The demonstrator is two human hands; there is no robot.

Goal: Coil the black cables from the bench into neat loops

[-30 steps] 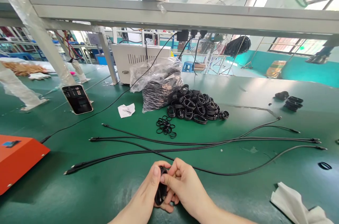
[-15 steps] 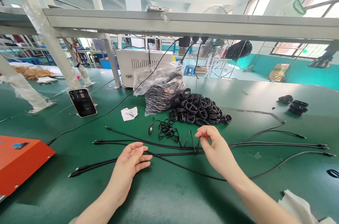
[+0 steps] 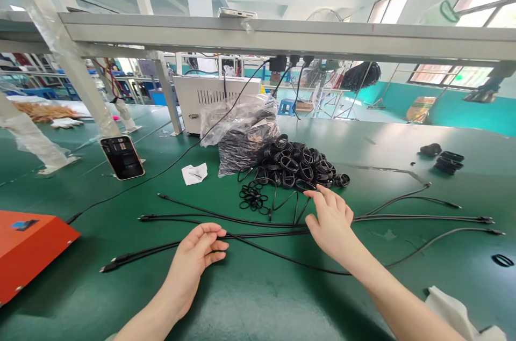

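My left hand (image 3: 201, 248) is low at centre-left, its thumb and index fingertip closed on a black cable (image 3: 274, 256) that runs off to the right. Its other fingers are loosely curled. My right hand (image 3: 331, 217) reaches towards the pile, thumb and index finger apart. Its index fingertip is at the upper end of a thin, zigzag-kinked black cable (image 3: 285, 202). Beside that cable lies a small heap of black loops (image 3: 253, 197). Several straight black cables (image 3: 427, 218) with plug ends lie across the table under and around both hands.
Behind my hands stands a pile of coiled black cables (image 3: 304, 164) against a plastic bag (image 3: 242, 142). A phone (image 3: 122, 158) leans on a post at left. An orange machine (image 3: 34, 249) occupies the left edge. White cloth (image 3: 455, 311) lies at lower right.
My right hand has moved slightly up and away, its thumb and index finger parting. The kinked cable's left part has shifted towards the pile. My left hand has stayed nearly in place.
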